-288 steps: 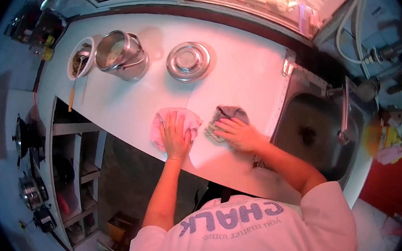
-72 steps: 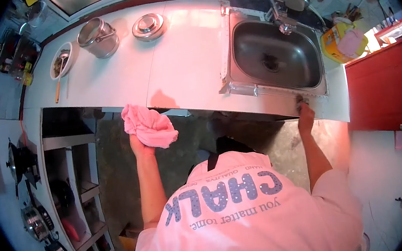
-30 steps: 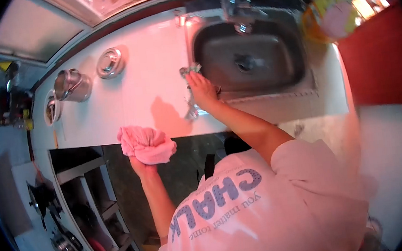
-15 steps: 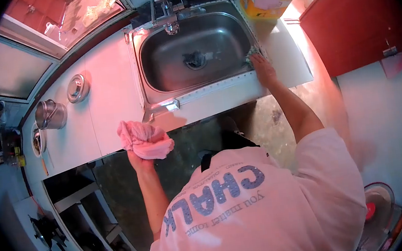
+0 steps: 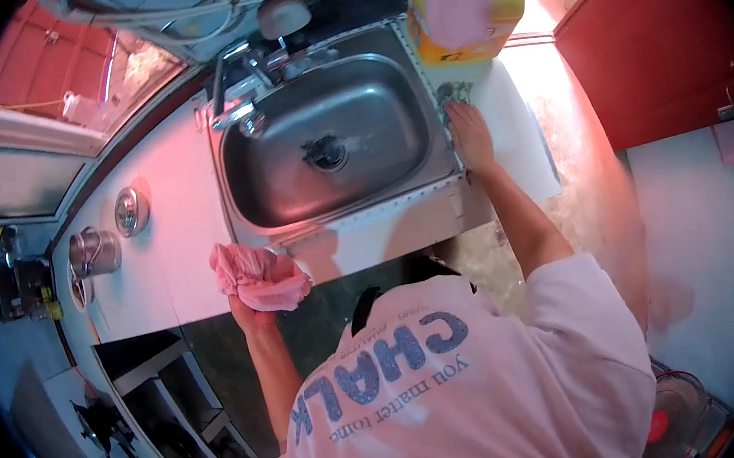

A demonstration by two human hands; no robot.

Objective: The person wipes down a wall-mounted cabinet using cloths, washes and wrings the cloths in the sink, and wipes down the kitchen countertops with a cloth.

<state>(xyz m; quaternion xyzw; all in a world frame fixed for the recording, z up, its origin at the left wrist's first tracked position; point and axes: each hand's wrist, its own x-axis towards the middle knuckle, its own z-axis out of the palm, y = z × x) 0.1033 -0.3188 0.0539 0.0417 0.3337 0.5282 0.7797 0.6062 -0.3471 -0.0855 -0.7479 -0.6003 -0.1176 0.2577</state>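
Note:
My left hand (image 5: 253, 316) is closed around a bunched pink cloth (image 5: 263, 280), held up near the counter's front edge, left of the sink's front corner. Much of that hand is hidden under the cloth. On the white counter, just right of the stainless steel sink (image 5: 337, 198), my right hand (image 5: 471, 136) presses down with its fingers stretched forward. A small crumpled green-and-white cloth (image 5: 455, 92) shows at those fingertips. The metal faucet (image 5: 250, 120) stands at the sink's back left, its spout over the basin. Some water glistens near the drain (image 5: 325, 154).
A yellow box (image 5: 477, 39) with a pink cloth on top stands at the back right of the counter. A metal pot (image 5: 94, 251) and a round metal container (image 5: 131, 211) sit on the left. Open shelves (image 5: 170, 397) lie below. A red panel (image 5: 661, 46) is at right.
My right hand has slid back along the sink's right edge with the small cloth, toward the yellow box. My left hand still holds the pink cloth. The view has shifted with my head.

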